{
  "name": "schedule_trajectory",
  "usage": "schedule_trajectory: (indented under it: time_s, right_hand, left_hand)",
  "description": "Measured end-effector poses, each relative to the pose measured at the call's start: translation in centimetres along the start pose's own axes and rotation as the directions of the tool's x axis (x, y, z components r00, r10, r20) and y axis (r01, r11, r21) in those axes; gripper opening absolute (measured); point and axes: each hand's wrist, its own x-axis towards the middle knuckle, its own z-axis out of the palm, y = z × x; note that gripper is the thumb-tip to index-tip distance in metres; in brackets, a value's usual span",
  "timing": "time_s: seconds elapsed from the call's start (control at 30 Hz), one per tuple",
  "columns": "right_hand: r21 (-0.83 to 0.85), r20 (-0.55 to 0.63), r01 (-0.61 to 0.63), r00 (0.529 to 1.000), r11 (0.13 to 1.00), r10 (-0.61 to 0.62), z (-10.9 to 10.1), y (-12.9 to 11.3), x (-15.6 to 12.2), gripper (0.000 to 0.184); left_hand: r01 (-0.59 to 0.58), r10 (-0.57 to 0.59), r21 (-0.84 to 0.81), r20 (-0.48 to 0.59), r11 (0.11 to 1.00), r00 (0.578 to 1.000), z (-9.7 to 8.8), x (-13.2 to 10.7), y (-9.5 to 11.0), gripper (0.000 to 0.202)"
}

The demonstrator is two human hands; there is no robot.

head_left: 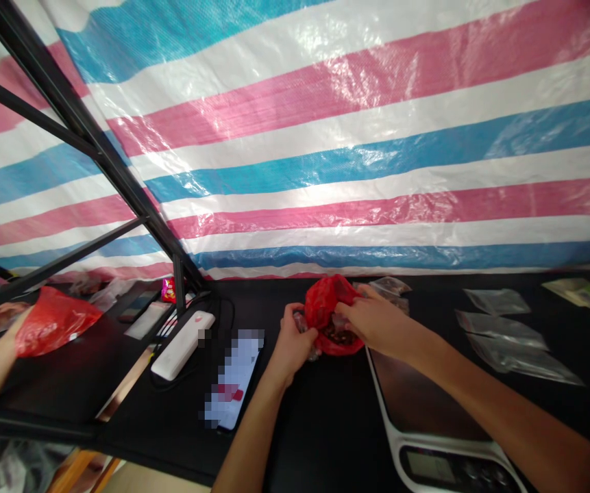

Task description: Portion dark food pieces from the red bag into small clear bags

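Observation:
A crumpled red plastic bag sits on the black tabletop, with dark lumpy contents showing in its mouth. My right hand comes in from the right, its fingers pinching the bag's upper edge. My left hand grips a small clear plastic bag against the red bag's left side. Most of the clear bag is hidden by my fingers. The dark contents are too small and shadowed to identify.
A digital scale lies under my right forearm. Left of my hands are a phone with a pixelated screen and a white power bank. Several clear plastic bags lie on the right. A black-framed mirror reflects my hands.

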Motion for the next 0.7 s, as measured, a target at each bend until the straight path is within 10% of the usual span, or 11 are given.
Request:
schedule_trajectory:
  time_s: [0.3,0.7]
  right_hand:
    - [-0.102,-0.061,-0.102,0.994,0.990,0.096,-3.4,-0.1,-0.4,0.023]
    - [-0.103,0.205,-0.192,0.956,0.976,0.210,-3.0,-0.8,-1.0,0.020]
  left_hand:
    - [0.017,-0.059,-0.404,-0.092,0.915,0.994,-0.1,0.5,2.6,0.045]
    - [-0.158,0.154,-0.261,-0.036,0.952,0.987,0.9,-1.3,3.4,0.037]
